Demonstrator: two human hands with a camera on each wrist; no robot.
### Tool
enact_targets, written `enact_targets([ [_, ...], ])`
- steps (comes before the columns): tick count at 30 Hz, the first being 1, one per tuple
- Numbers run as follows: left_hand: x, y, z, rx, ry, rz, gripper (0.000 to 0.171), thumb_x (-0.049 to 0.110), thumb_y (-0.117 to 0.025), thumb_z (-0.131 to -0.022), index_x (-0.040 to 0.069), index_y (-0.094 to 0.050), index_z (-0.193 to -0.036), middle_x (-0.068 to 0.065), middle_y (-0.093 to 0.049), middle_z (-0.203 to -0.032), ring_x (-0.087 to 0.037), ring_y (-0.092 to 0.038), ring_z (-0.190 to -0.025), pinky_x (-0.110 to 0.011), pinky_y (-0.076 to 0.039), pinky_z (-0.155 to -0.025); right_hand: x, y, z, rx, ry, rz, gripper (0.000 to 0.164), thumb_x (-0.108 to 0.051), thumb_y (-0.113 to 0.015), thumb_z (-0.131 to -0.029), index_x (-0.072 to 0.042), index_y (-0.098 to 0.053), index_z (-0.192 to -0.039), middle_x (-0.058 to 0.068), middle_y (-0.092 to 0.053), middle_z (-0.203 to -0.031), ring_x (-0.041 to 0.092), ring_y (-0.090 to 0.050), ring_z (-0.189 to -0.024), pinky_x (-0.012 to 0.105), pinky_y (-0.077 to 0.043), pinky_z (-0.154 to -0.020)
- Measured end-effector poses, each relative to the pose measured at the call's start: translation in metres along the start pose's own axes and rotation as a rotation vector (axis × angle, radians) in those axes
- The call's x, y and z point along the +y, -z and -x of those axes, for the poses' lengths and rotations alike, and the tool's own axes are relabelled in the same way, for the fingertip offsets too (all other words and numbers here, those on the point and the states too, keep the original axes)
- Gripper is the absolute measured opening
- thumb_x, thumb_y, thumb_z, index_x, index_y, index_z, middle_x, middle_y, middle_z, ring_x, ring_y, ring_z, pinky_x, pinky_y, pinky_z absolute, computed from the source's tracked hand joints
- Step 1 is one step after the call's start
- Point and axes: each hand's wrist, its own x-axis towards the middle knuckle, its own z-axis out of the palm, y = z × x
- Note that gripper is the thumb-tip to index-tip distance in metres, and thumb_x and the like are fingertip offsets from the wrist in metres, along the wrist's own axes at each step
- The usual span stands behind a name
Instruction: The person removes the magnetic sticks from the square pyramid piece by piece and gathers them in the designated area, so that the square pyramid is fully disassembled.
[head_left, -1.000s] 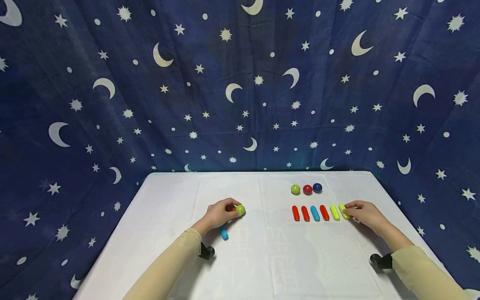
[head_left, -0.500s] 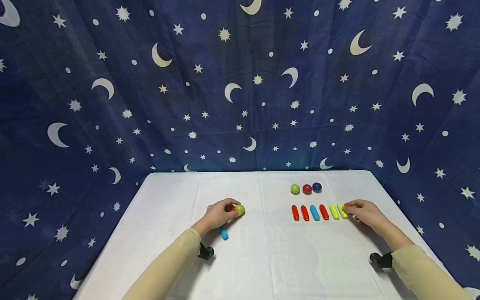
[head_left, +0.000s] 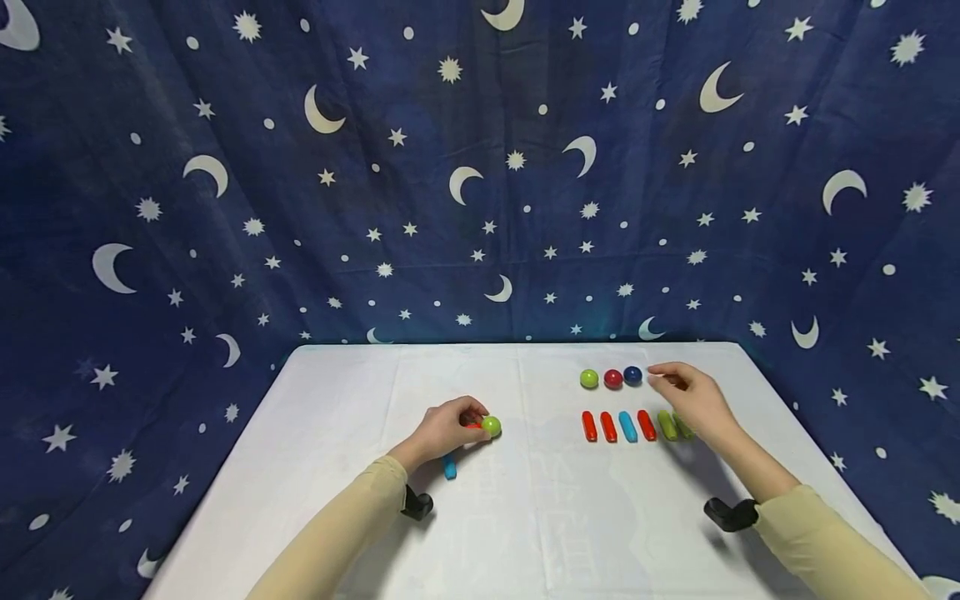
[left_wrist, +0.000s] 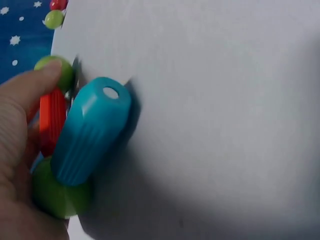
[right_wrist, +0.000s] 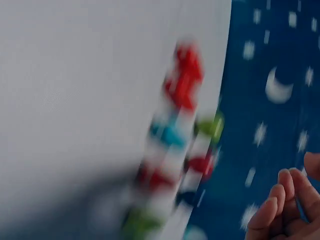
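Thumb and fingers of my left hand (head_left: 446,432) pinch a green ball (head_left: 491,426) at the end of a red rod (left_wrist: 52,122). A blue rod (left_wrist: 92,131) sits beside it, and a second green ball (left_wrist: 60,192) touches the blue rod's lower end. My right hand (head_left: 693,402) holds nothing, raised over two yellow rods (head_left: 667,426) that lie in its shadow. Its fingertips are just right of a dark blue ball (head_left: 633,376), apart from it. The right wrist view is blurred, with the fingers (right_wrist: 287,187) loosely bent.
A row of red rods (head_left: 608,427) and one blue rod (head_left: 627,427) lies on the white table (head_left: 517,533), left of the yellow ones. Behind them are a green ball (head_left: 589,378) and a red ball (head_left: 613,379). A starry dark curtain (head_left: 420,208) surrounds the back and sides.
My right hand first nudged the outermost yellow rod left, then let it go and rose back and left toward the dark blue ball. My left hand moved slightly right with the green ball.
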Motion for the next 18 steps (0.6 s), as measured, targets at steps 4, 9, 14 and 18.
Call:
enact_targets([
  [4, 0.004, -0.002, -0.001, -0.073, -0.084, -0.024, 0.034, 0.037, -0.084, -0.087, 0.026, -0.07, -0.117, 0.013, -0.068, -0.099, -0.005, -0.061, -0.091, -0.036, -0.046, -0.091, -0.037, -0.043, 0.001, -0.162, 0.141, -0.058, 0.04, -0.035, -0.066, -0.102, -0.007, -0.067, -0.13, 0.008, -0.068, -0.113, 0.025, -0.061, -0.101, 0.035, -0.052, -0.08],
  [9, 0.001, 0.0, 0.004, -0.074, -0.098, -0.028, 0.041, 0.039, -0.085, -0.085, 0.024, -0.07, -0.121, 0.017, -0.067, -0.098, -0.004, -0.061, -0.094, -0.04, -0.042, -0.097, -0.066, -0.105, 0.002, -0.403, 0.21, -0.118, 0.038, -0.025, -0.073, -0.096, -0.007, -0.067, -0.13, 0.004, -0.069, -0.111, 0.021, -0.062, -0.097, 0.034, -0.053, -0.072],
  [14, -0.007, 0.004, 0.011, -0.044, -0.052, 0.013, 0.035, 0.037, -0.083, -0.087, 0.025, -0.071, -0.118, 0.017, -0.066, -0.094, -0.007, -0.06, -0.091, -0.037, -0.046, -0.091, -0.072, -0.153, 0.001, -0.53, 0.205, -0.114, 0.044, -0.018, -0.077, -0.091, -0.006, -0.064, -0.132, 0.006, -0.069, -0.118, 0.019, -0.062, -0.098, 0.037, -0.053, -0.082],
  [18, -0.011, 0.007, 0.016, -0.048, -0.036, 0.051, 0.027, 0.035, -0.081, -0.09, 0.027, -0.072, -0.114, 0.016, -0.067, -0.093, -0.009, -0.059, -0.093, -0.04, -0.045, -0.093, -0.075, -0.176, -0.002, -0.558, 0.19, -0.145, 0.046, -0.013, -0.08, -0.087, -0.006, -0.065, -0.13, 0.003, -0.069, -0.113, 0.019, -0.058, -0.094, 0.036, -0.05, -0.082],
])
